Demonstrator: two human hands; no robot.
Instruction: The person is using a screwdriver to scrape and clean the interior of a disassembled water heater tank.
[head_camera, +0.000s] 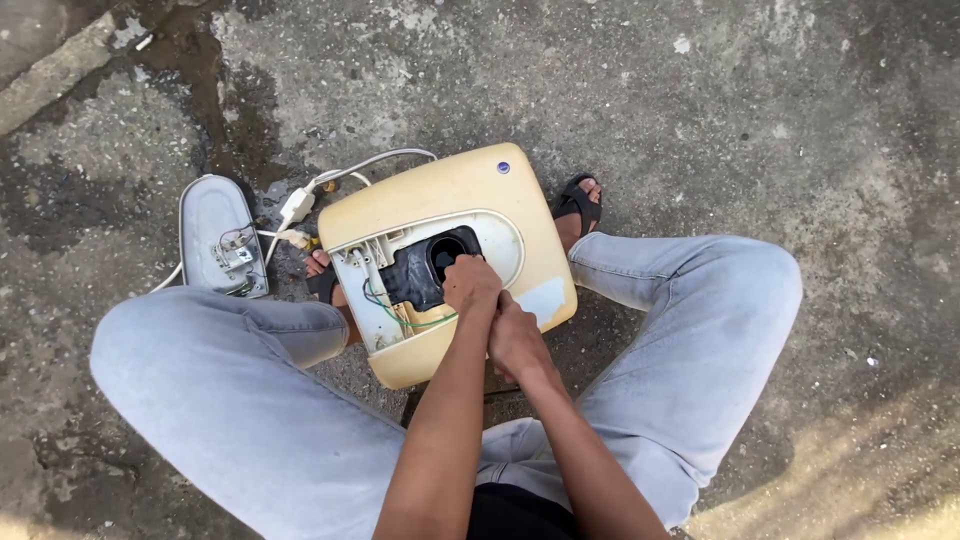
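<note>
A cream-yellow water heater lies on the ground between my legs, its service panel off. The recess shows a black gasket with a round opening and green and blue wires. My left hand is curled in a fist right at the edge of that opening; what it grips is hidden. My right hand is also curled, pressed against the back of my left wrist over the heater's near edge.
The removed grey cover lies to the left, joined by a white cable and connector. My feet in black sandals rest beside the heater. The rough concrete has a wet dark patch at the upper left.
</note>
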